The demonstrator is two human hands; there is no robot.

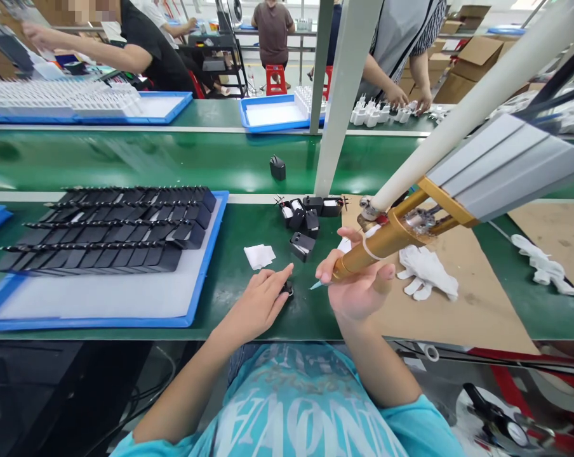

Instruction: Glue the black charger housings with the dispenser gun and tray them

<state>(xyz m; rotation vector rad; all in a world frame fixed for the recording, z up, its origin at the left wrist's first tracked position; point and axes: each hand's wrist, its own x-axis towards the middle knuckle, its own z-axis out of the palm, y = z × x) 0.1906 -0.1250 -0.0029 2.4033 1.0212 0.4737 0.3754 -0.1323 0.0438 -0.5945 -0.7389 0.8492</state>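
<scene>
My left hand [256, 304] lies low over the table, its fingers together on a small black plug housing [287, 290], mostly hidden under them. In my right hand [358, 292] is a gold tube-shaped glue dispenser [367, 252], slanting up to the right. Its pale blue tapered nozzle [317, 285] points down and left, a short way right of that housing. Just beyond my hands sits another black housing [302, 245], with a cluster of black housings [310, 220] with white insides and thin wires behind it. A folded white wipe [260, 256] lies beyond my left hand.
A blue tray [192, 304] holding rows of black housings stands at left. White gloves [427, 271] lie on cardboard [487, 317] at right. A pale post [337, 95] rises behind the cluster. One housing [277, 167] stands on the green belt [196, 162]. Co-workers sit and stand across it.
</scene>
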